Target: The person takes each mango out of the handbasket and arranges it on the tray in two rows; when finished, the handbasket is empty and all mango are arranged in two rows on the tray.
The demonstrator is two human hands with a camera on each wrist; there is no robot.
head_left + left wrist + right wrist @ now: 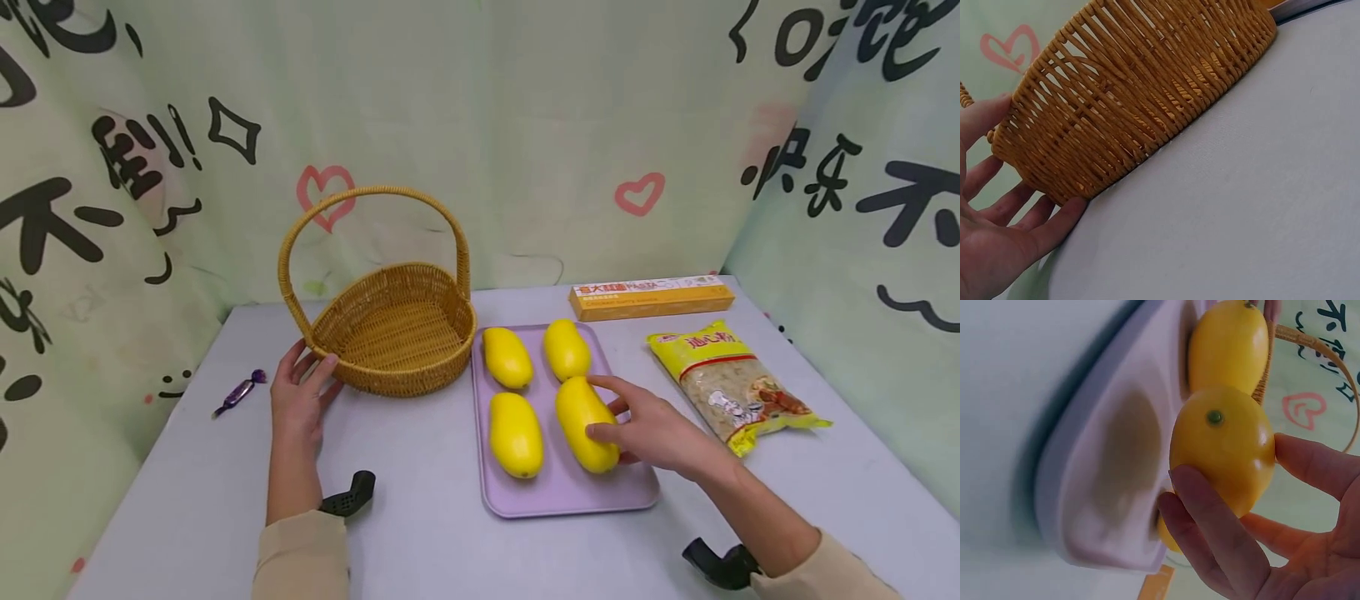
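Note:
My right hand [652, 425] grips a yellow oblong fruit [585, 423] between thumb and fingers. In the right wrist view the held fruit [1222, 450], with a green stem spot, appears lifted above the purple tray [1085, 531], a shadow below it. Three similar yellow fruits, among them the near-left one [516, 435], lie on the tray [562, 500]. My left hand [302, 400] holds the left side of a wicker basket [405, 379] with a tall arched handle. The left wrist view has the thumb at the rim and the fingers against the woven wall [1116, 87]. The basket holds nothing visible.
A purple-wrapped candy [240, 393] lies left of my left hand. Beyond the tray, at the right back, is an orange box [652, 300]. A yellow food packet [735, 387] lies to the right of the tray. Curtains with black writing enclose the white table [420, 500].

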